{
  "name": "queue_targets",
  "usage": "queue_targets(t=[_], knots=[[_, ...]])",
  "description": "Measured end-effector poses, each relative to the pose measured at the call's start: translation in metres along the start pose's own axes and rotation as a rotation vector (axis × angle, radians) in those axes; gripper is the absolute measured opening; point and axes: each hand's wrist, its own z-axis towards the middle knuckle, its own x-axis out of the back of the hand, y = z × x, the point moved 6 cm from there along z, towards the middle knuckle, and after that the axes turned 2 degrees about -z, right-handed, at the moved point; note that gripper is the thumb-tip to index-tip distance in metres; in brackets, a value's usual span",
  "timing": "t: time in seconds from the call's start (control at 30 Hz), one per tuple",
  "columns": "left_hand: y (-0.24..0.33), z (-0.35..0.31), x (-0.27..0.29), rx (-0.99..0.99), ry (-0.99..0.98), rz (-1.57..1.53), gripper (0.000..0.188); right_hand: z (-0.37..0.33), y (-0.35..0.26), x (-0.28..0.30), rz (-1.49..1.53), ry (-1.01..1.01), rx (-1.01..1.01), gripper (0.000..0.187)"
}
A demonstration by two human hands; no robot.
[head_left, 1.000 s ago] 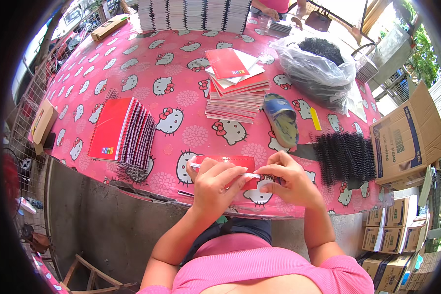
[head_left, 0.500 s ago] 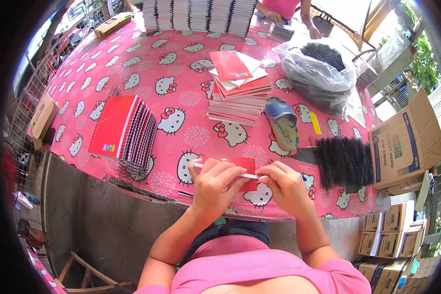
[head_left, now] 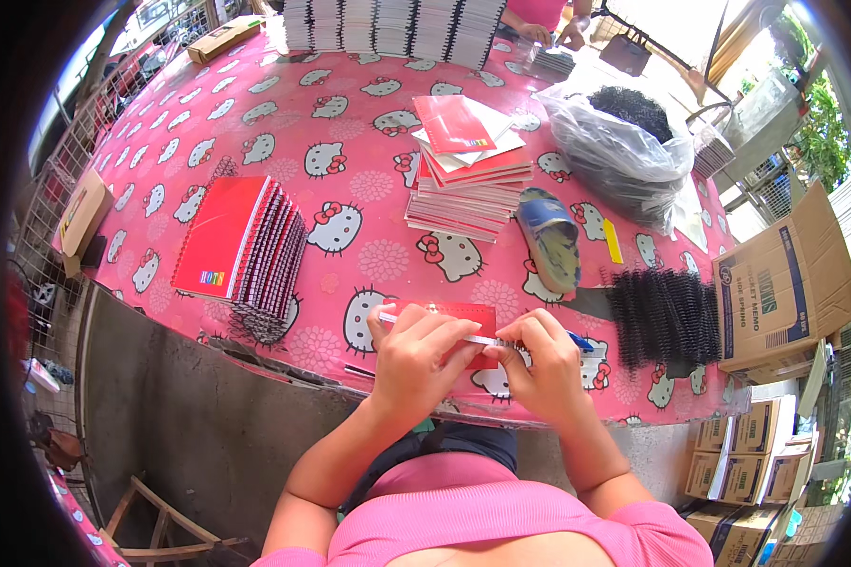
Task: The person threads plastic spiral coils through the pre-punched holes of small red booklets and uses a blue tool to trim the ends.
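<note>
Near the front edge of the table, my left hand [head_left: 421, 361] is closed round a small notebook [head_left: 482, 339], seen edge-on as a narrow white strip. Under it lies a red cover [head_left: 468, 312]. My right hand [head_left: 547, 364] is pinched at the strip's right end; what sits between its fingertips is too small to make out. Just beyond the right hand, a blue object [head_left: 580, 342], perhaps a pen, shows in part. Farther right lies a pile of black spiral coils [head_left: 667, 317].
Spiral-bound red notebooks [head_left: 222, 236] stand left, loose red-and-white booklets [head_left: 468, 203] farther back. A blue patterned slipper [head_left: 548, 241], a yellow strip [head_left: 613, 242], a plastic bag of black coils [head_left: 619, 151] and an open cardboard box [head_left: 785, 283] occupy the right. Another person's hands [head_left: 553, 38] are far back.
My right hand has shifted slightly left, its fingers closing more over the notebook's right end. The blue object now shows beside it. My left hand keeps its hold. The other person's hands have moved together.
</note>
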Motion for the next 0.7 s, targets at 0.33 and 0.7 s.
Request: queue_targets(t=[0.33, 0.7], knots=[[0.006, 0.002, 0.003, -0.069, 0.023, 0.03, 0.03, 0.081, 0.133, 0.01, -0.711, -0.324, -0.378, 0.066], [-0.009, 0.006, -0.004, -0.104, -0.023, -0.028, 0.035, 0.024, 0.103, 0.024, 1.085, -0.398, -0.123, 0.052]])
